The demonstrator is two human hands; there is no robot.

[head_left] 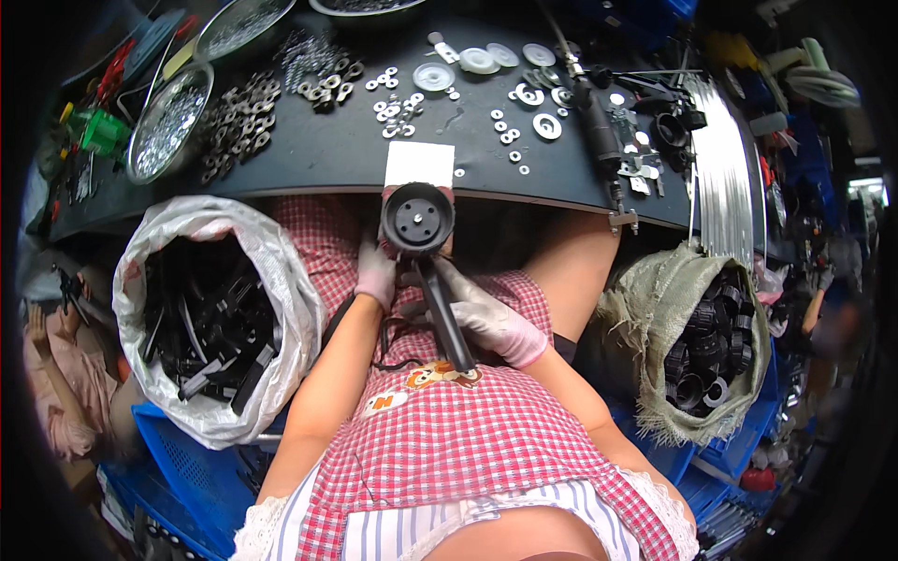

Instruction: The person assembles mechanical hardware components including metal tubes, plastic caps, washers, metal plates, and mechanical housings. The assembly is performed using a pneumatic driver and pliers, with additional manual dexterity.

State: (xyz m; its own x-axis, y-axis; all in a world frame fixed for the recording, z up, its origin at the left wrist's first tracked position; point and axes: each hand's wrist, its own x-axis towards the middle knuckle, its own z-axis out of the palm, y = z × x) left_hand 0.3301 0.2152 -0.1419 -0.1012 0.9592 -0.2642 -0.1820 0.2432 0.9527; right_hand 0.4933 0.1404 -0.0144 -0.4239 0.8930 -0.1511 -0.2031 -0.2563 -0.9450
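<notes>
The person holds a black plastic part (426,252) just below the picture's middle — a round cup-shaped head toward twelve o'clock, with a long flat handle running down toward six, over the checked apron (468,421). The left hand (376,273), gloved, is closed around the neck just under the head at about nine o'clock of it; the right hand (486,318), also gloved, wraps the handle at four o'clock. The part looks rigid, light and smooth, likely a little slippery, so the neck and mid-handle seem the sound places to grip. A white sack (271,280) of black strips sits at nine o'clock, and a burlap sack (645,309) of black rings at three. Washers (510,131) lie on the dark bench (327,154) at twelve.
</notes>
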